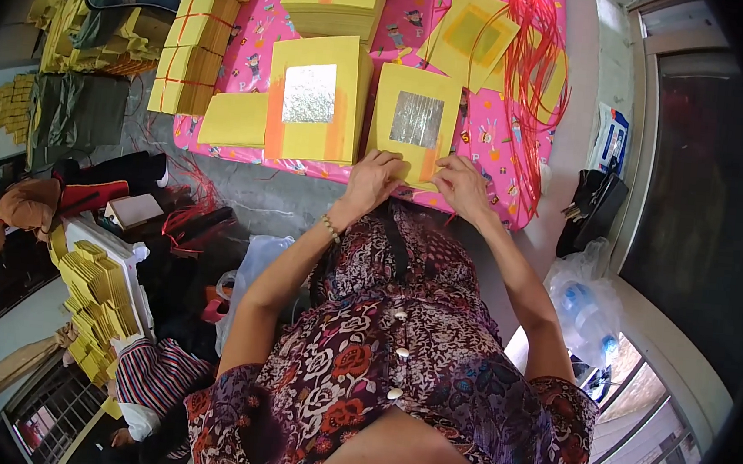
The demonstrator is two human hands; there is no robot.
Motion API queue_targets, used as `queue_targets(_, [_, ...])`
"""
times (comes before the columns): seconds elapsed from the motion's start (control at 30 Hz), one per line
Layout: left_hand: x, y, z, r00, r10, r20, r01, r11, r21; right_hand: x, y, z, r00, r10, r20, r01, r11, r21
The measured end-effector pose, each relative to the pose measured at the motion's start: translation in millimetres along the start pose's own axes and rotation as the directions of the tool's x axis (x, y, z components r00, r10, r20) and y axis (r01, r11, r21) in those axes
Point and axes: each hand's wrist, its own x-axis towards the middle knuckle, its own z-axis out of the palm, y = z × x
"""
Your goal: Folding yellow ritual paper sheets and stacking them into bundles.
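Observation:
A stack of yellow joss paper point(381, 115), each top sheet bearing a silver foil square and an orange band, lies before me near the table's front edge. My left hand point(374, 182) is closed at its near left corner, fingers curled over the paper. At the near right corner my right hand point(464, 187) pinches the edge with thumb and fingertips. The fingers partly hide the near edge. Just left stands a taller joss paper stack point(344, 143), also topped with a foil square and orange bands.
The pink patterned tablecloth point(254, 38) carries more yellow stacks, red-tied bundles point(195, 50) at left and loose sheets point(472, 35) at the far right. Red string point(531, 87) hangs along the right side. Two other people, one in a striped top point(159, 381), are at left beside yellow piles point(91, 297).

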Motion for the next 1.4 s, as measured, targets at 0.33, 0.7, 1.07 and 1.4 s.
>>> queue_targets(0.33, [-0.7, -0.4, -1.6, 0.999, 0.035, -0.001, -0.035, 0.999, 0.026, -4.8, 2.8, -2.7, 0.993, -0.116, 0.016, 0.116, 0.993, -0.022])
queue_targets(0.7, [-1.3, 9.3, 0.0, 0.993, 0.107, 0.046, -0.114, 0.974, 0.194, -38.4, 10.9, 9.1, 0.979, 0.202, -0.039, -0.199, 0.978, 0.069])
queue_targets(1.07, [2.4, 11.6, -6.9, 0.992, 0.112, 0.056, -0.121, 0.975, 0.185, -46.5, -2.1, 58.2, 0.92, 0.383, -0.082, -0.329, 0.869, 0.37])
queue_targets(1.4, [2.3, 13.2, -6.3, 0.998, 0.063, 0.006, -0.064, 0.991, 0.12, -37.6, 6.0, 56.7, 0.881, 0.462, -0.103, -0.334, 0.76, 0.558])
